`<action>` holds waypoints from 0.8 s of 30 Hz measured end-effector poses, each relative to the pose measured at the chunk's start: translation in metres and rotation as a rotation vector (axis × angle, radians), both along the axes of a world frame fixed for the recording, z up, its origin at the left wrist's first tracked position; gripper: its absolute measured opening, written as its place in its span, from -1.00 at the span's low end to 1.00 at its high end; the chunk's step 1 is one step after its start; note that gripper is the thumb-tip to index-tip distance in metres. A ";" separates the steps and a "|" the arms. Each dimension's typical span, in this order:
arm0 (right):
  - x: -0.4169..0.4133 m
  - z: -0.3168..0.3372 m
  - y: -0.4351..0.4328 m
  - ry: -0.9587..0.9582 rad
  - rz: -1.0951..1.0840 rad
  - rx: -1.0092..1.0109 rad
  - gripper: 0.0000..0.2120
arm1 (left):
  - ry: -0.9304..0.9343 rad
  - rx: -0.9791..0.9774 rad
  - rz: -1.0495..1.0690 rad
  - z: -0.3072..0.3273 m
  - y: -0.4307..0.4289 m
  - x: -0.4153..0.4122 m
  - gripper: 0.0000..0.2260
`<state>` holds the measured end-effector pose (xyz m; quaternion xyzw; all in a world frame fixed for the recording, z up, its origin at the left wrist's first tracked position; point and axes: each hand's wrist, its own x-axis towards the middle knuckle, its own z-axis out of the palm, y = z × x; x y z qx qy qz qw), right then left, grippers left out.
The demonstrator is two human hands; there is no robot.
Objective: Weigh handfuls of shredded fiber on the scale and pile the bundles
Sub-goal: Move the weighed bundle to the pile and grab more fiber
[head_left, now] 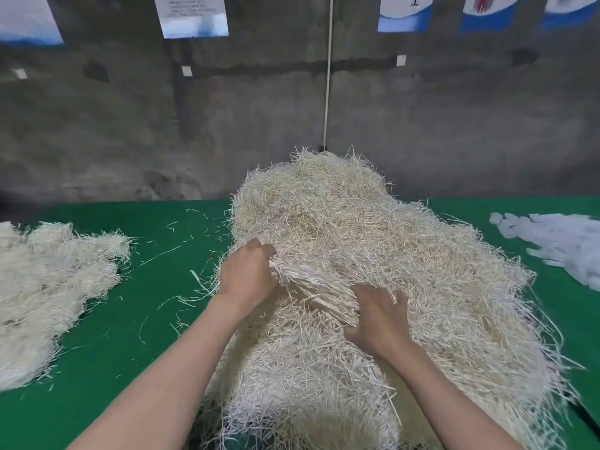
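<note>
Gripping fiber bundle [311, 287] atop central heap [357, 222], green table [146, 287]: left hand [246, 277], right hand [380, 316], both curled round it. Risk: tangled strands dragging extra along, skewing weight; scale unseen.

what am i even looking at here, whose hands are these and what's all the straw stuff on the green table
No machine: one camera worn on a person's head looks down at their bare hands. The green table carries a big heap of shredded fiber in the middle, a smaller pile at left and white paper slips at right. The left hand grips one end of a bundle on the heap; the right hand, dug into the fiber, grips the other end.
</note>
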<state>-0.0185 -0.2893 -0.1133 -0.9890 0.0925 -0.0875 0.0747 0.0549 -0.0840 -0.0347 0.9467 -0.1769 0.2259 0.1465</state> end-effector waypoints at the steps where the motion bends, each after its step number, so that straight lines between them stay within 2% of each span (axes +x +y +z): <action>1: -0.003 -0.001 -0.002 0.004 -0.005 0.001 -0.20 | -0.012 -0.036 0.010 0.002 0.002 0.000 -0.54; 5: -0.013 0.002 -0.009 0.062 -0.030 -0.001 -0.12 | -0.008 -0.154 0.051 0.010 0.008 -0.003 -0.53; 9: -0.022 0.034 0.002 0.049 0.086 0.101 -0.06 | 0.035 -0.272 0.035 0.015 0.003 -0.011 -0.49; 11: -0.025 0.062 0.014 -0.145 0.139 0.240 -0.19 | 0.034 -0.273 0.003 0.021 0.000 -0.013 -0.49; 13: -0.021 0.084 0.030 -0.435 0.183 0.366 -0.50 | 0.022 -0.311 -0.024 0.029 -0.003 -0.014 -0.51; 14: -0.016 0.091 0.039 -0.498 0.203 0.394 -0.62 | 0.020 -0.347 -0.050 0.034 -0.006 -0.016 -0.54; 15: -0.008 0.096 0.048 -0.479 0.231 0.392 -0.69 | 0.045 -0.407 -0.092 0.037 -0.009 -0.018 -0.58; 17: 0.013 0.094 0.065 -0.342 0.271 0.354 -0.76 | 0.203 -0.585 -0.218 0.047 -0.015 -0.024 -0.72; 18: 0.022 0.088 0.071 -0.296 0.269 0.375 -0.73 | 0.335 -0.687 -0.268 0.050 -0.015 -0.024 -0.75; 20: 0.032 0.077 0.075 -0.288 0.250 0.466 -0.51 | 0.646 -0.838 -0.300 0.059 -0.011 -0.024 -0.66; 22: 0.033 0.056 0.067 -0.303 0.236 0.361 -0.46 | 0.996 -1.050 -0.323 0.065 -0.001 -0.025 -0.59; 24: 0.030 0.034 0.056 -0.272 0.194 0.194 -0.53 | 1.155 -1.346 -0.422 0.067 0.005 -0.025 -0.72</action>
